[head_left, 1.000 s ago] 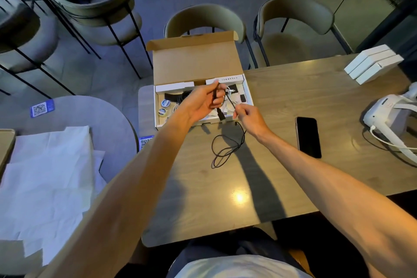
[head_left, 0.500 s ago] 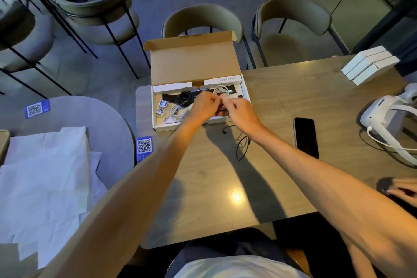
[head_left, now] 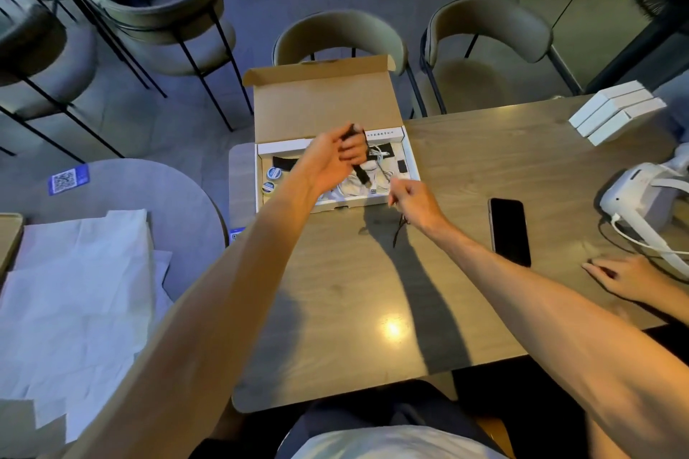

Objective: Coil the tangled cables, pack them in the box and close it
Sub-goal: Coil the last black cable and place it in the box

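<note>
Gripping a thin black cable (head_left: 359, 171) bunched into loops, the left hand (head_left: 328, 160) is hovering over the open brown cardboard box (head_left: 328, 108). The right hand (head_left: 415, 199) is pinching the cable's limp tail. Being light and floppy, it is probably needing a hold across the loops.

Wood grain, cardboard and plastic, pretty much

The counter (head_left: 335, 309) is smooth wood grain with a soft sheen that catches a lamp glare. The box (head_left: 324, 104) is matt brown cardboard with white tray walls. The black cable (head_left: 359, 169) looks matt, the phone (head_left: 509, 231) glossy black, the headset (head_left: 634, 194) smooth white plastic, and the sheets (head_left: 74, 291) look like creased white paper.
</note>
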